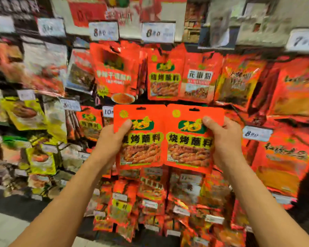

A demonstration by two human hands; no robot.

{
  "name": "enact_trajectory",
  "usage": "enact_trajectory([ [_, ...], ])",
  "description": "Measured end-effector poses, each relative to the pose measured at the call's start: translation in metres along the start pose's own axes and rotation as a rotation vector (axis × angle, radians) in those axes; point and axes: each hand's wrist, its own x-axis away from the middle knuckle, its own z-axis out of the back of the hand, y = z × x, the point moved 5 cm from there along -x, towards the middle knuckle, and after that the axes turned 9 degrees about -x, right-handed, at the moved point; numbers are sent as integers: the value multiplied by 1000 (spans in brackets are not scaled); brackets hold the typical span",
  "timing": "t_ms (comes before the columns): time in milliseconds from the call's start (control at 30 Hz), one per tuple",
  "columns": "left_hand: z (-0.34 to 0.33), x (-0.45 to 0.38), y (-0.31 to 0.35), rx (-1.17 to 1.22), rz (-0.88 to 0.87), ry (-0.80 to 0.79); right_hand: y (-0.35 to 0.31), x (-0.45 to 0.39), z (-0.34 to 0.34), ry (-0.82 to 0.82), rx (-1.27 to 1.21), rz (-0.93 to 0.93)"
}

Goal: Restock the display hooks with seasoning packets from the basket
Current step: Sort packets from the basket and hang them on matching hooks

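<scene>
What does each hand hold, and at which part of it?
The left hand grips one red packet at its left edge. The right hand grips a second, matching packet at its right edge, thumbs on the fronts.

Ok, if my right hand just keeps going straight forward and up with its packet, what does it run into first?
Probably the hanging red packets of the same barbecue seasoning, just above the packet that your right hand holds. Depth is hard to judge, so the pepper powder packet beside them could come first.
</scene>
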Motion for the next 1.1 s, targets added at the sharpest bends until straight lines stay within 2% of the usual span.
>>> enact_trajectory([
  [100, 13, -12, 33, 2, -89, -18, -33, -27, -18, 48, -7, 92],
  [167, 15, -17, 48, 14, -114, -34, -44, -45, -32, 76, -41, 79],
  [333, 11, -30, 71, 51, -123, -41, -58, -76, -82, 21, 60, 131],
  [567, 12, -50, 87, 72, -132, -28, -52, -109, -134, 47, 11, 16],
  [933, 26, -68, 94, 28, -161, -25, -45, -116, -158, 180, 125, 22],
  [1100, 34, -72, 93, 28, -193, -16, -37, -120, -151, 296, 65, 83],
])
